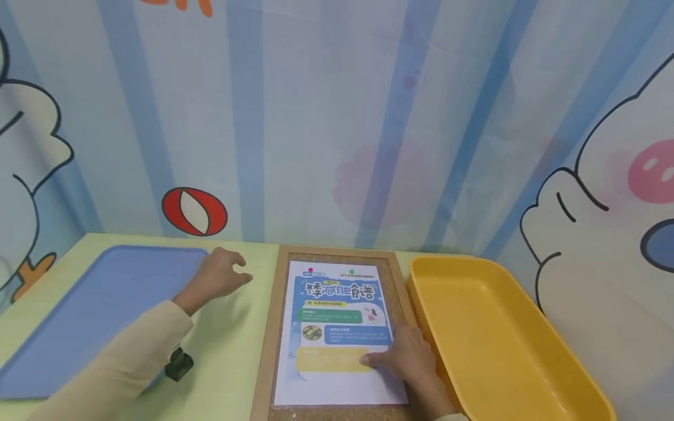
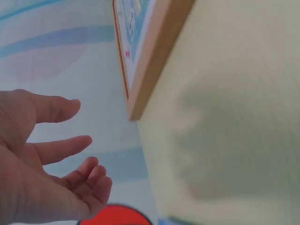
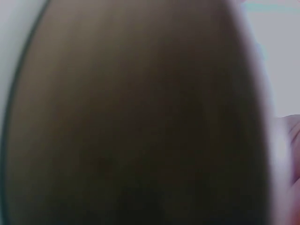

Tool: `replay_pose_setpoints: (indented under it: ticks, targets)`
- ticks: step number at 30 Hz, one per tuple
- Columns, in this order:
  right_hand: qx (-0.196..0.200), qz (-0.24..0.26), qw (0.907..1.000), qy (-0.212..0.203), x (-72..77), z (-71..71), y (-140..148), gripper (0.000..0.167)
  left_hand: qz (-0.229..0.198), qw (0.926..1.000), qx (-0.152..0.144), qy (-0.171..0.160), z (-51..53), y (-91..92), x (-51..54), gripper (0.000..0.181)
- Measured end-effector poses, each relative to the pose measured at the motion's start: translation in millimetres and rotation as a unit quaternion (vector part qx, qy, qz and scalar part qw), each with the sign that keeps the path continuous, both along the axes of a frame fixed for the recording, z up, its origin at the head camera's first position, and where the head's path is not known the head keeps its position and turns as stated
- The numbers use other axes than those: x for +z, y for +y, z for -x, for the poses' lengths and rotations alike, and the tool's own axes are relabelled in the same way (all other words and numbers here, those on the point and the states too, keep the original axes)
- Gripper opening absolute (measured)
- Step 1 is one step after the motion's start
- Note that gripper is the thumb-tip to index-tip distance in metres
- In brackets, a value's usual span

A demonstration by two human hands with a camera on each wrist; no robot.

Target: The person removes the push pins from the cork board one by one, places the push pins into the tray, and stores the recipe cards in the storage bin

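A cork board (image 1: pixel 391 275) with a wooden frame lies on the table, and a printed poster sheet (image 1: pixel 342 389) covers most of it. Near the sheet's top edge are a pink pushpin (image 1: pixel 310 269) and a green pushpin (image 1: pixel 351 271). My right hand (image 1: pixel 408 356) rests at the board's lower right, its extended thumb touching the sheet. A blurred dark surface blocks most of the right wrist view. Left of the board, my left hand (image 1: pixel 218 275) hovers with loosely bent fingers (image 2: pixel 63 149) and holds nothing; thumb and forefinger are apart.
A blue tray (image 1: pixel 116 316) lies at the left, partly under the left forearm. To the right, against the board's side, stands a yellow plastic tub (image 1: pixel 495 327). A cartoon-printed curtain (image 1: pixel 316 128) rises behind the pale yellow-green table (image 1: pixel 231 351).
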State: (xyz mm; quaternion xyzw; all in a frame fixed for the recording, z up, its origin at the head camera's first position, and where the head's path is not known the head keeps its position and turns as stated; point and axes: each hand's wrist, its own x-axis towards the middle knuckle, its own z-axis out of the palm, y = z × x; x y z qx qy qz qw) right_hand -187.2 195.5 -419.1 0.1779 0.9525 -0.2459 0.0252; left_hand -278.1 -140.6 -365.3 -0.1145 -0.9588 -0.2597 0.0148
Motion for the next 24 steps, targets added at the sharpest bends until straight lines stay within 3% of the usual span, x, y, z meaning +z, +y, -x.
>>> replay_pose_setpoints:
  ticks: [4, 8, 11, 13, 17, 22, 24]
  targets:
    - [-0.006, 0.006, 1.0000, 0.001, -0.7, 1.8, 2, 0.102, -0.013, 0.9992, 0.020, -0.033, 12.0, 40.7, -3.6, 0.038]
    - [-0.009, 0.013, 0.9999, -0.001, -1.9, 2.6, 3, 0.105, -0.039, 0.9955, 0.046, -0.073, 28.3, 72.7, -14.6, 0.021]
    - [-0.010, 0.015, 0.9998, -0.001, -2.3, 2.5, 4, 0.107, -0.038, 0.9950, 0.051, -0.076, 41.6, 90.9, -24.5, 0.017]
    - [-0.010, 0.014, 0.9999, 0.001, -2.5, 2.3, 4, 0.108, -0.029, 0.9958, 0.052, -0.070, 49.5, 101.1, -31.1, 0.022]
    - [-0.012, 0.006, 0.9999, 0.001, -2.9, 1.9, 5, 0.108, -0.014, 0.9978, 0.047, -0.045, 62.7, 116.9, -42.8, 0.015]
    - [-0.019, 0.007, 0.9998, -0.005, -3.8, 1.5, 4, 0.106, 0.012, 0.9995, 0.030, -0.006, 73.0, 127.4, -52.4, 0.014]
    - [-0.020, 0.010, 0.9997, -0.005, -3.9, 1.1, 4, 0.106, 0.015, 0.9995, 0.027, -0.007, 76.1, 129.5, -54.5, 0.010]
